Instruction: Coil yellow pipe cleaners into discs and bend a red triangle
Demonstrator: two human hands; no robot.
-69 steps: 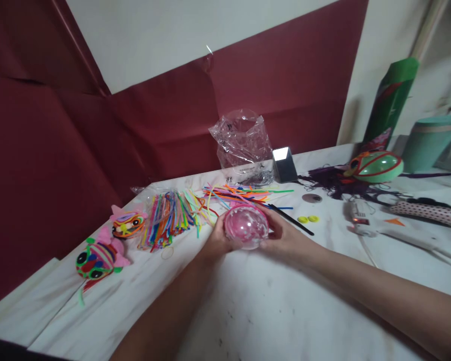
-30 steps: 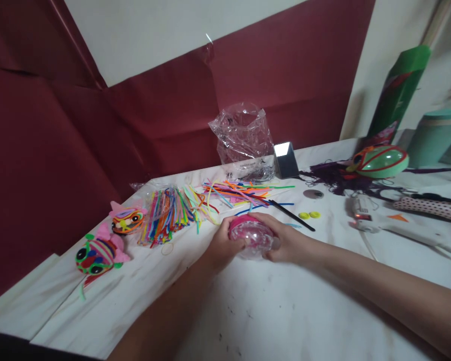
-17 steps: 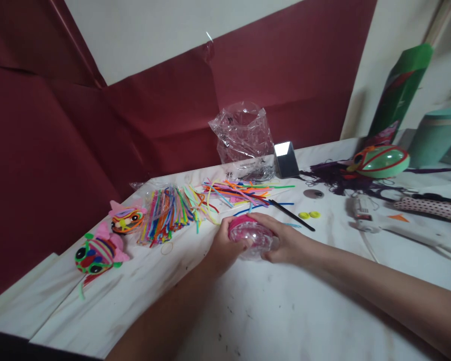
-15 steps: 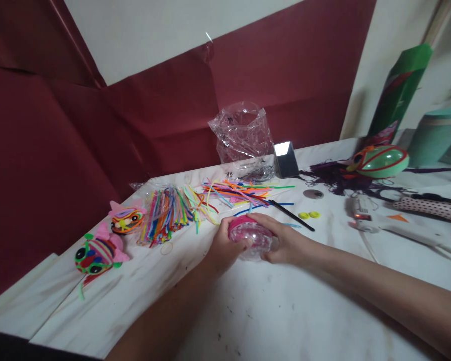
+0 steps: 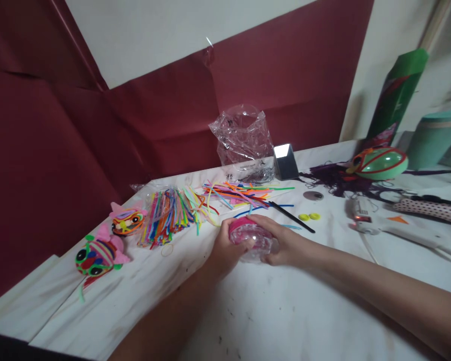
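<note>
A round, clear plastic container with a pink top (image 5: 250,235) is between my two hands at the middle of the table. My left hand (image 5: 230,245) wraps its left side, thumb across the front. From the right, my right hand (image 5: 280,238) is closed around the other side. What is inside, if anything, I cannot make out. Just beyond the hands lie loose pipe cleaners (image 5: 240,193) in many colours, a black one (image 5: 292,217) among them. Two small yellow discs (image 5: 309,216) are to the right of my right hand.
On the left are a bundle of pipe cleaners (image 5: 167,215) and two fish-like crafts, one pink and green (image 5: 97,253). A clear plastic bag (image 5: 244,138) and a dark box (image 5: 285,163) stand behind. To the right are a glue gun (image 5: 398,230), a green balloon-like craft (image 5: 385,163) and a green bucket (image 5: 434,138).
Both hands stay on the container in nearly the same place. It looks slightly turned or tilted between them. The other things lie as before.
</note>
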